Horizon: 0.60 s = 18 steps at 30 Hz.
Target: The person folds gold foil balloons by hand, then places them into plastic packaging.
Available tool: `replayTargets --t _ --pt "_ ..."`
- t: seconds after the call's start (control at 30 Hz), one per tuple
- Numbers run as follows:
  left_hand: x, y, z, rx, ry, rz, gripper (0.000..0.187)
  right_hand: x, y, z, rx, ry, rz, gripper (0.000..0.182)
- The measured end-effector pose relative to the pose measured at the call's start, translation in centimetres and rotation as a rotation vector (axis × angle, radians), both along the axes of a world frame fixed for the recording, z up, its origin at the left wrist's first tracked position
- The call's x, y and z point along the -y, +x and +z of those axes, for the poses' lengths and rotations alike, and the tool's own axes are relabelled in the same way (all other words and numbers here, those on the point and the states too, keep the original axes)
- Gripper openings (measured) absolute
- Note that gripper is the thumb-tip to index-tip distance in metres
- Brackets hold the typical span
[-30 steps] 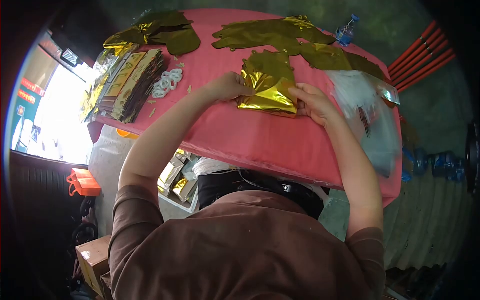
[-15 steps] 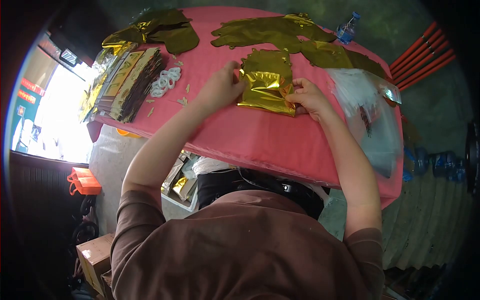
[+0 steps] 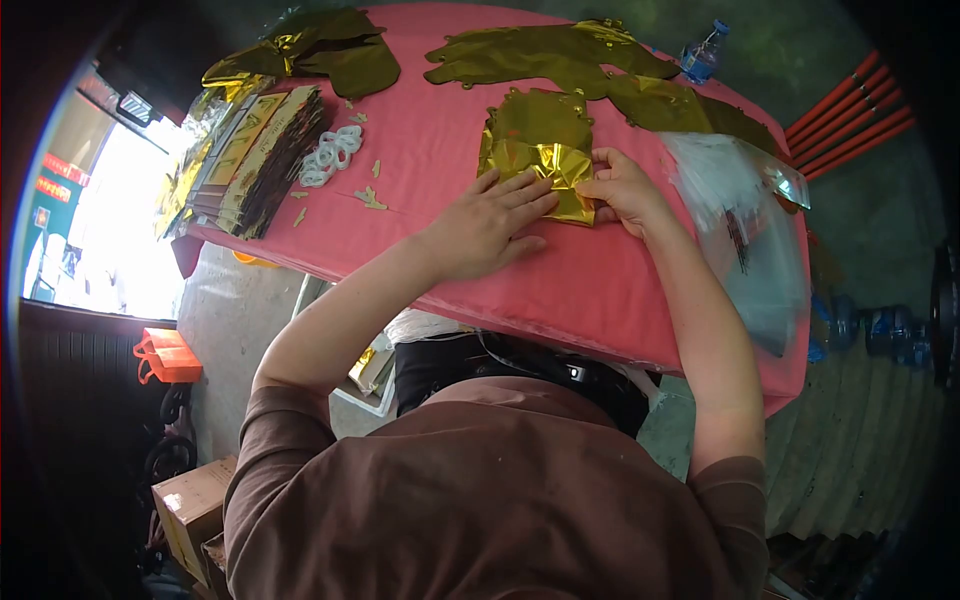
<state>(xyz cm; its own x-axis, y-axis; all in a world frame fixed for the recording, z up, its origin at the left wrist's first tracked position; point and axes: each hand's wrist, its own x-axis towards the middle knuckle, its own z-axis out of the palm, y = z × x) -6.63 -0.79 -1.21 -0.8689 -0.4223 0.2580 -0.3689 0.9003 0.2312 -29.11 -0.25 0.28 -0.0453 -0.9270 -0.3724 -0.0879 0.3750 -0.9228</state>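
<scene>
A shiny gold foil sheet (image 3: 540, 135) lies on the pink tablecloth (image 3: 520, 290), its near part folded over into a bright creased flap. My left hand (image 3: 490, 222) rests flat with its fingers spread across the near left corner of the foil. At the right edge of the flap, my right hand (image 3: 622, 192) pinches the foil between thumb and fingers. Larger gold foil pieces (image 3: 520, 58) lie beyond it, and another foil bundle (image 3: 340, 60) is at the far left.
Stacked printed packets (image 3: 265, 160), white rings (image 3: 330, 156) and small scraps (image 3: 370, 199) are on the left. Clear plastic bags (image 3: 745, 240) cover the right side. A blue-labelled bottle (image 3: 704, 54) stands at the far right edge. A box of packets (image 3: 372, 378) is below the table.
My left hand has moved from the foil's left edge to lie over its near fold, fingers now stretched out. My right hand stays at the right edge.
</scene>
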Motion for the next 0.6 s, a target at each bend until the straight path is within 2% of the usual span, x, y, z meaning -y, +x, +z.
replayTargets --t 0.17,0.23,0.27,0.33,0.37,0.43,0.47,0.53,0.57,0.6 --pt "0.0 0.0 -0.1 0.015 -0.026 0.019 0.055 -0.4 0.1 -0.9 -0.112 -0.118 -0.044 0.051" --pt "0.0 -0.1 -0.3 0.018 -0.030 0.033 0.055 -0.5 0.2 -1.3 -0.560 -0.447 -0.076 0.047" --pt "0.0 -0.1 -0.4 0.021 -0.035 0.038 0.055 -0.8 0.2 -1.4 -0.561 -0.445 -0.076 0.047" --pt "0.0 -0.2 -0.2 0.024 -0.034 0.040 0.055 -1.9 1.4 -0.6 -1.032 -1.015 0.021 0.037" --pt "0.0 -0.2 -0.2 0.028 -0.033 0.045 0.055 -2.2 2.0 -0.6 -1.034 -1.014 0.021 0.037" --pt "0.1 -0.2 -0.2 0.027 -0.045 0.044 0.055 -2.6 2.9 -0.6 -1.051 -1.052 0.263 0.032" --pt "0.1 -0.2 -0.2 0.026 -0.058 0.047 0.056 -2.6 3.0 -0.9 -1.051 -1.053 0.263 0.032" --pt "-0.1 -0.4 0.0 0.036 -0.034 0.063 0.055 -2.5 3.3 -1.9 -1.154 -0.954 0.335 0.039" --pt "-0.2 -0.4 0.1 0.047 -0.011 0.077 0.054 -2.4 3.1 -2.2 -1.153 -0.957 0.338 0.039" --pt "-0.2 -0.4 0.1 0.046 -0.011 0.080 0.054 -2.4 3.0 -2.3 -1.131 -0.844 0.358 0.043"
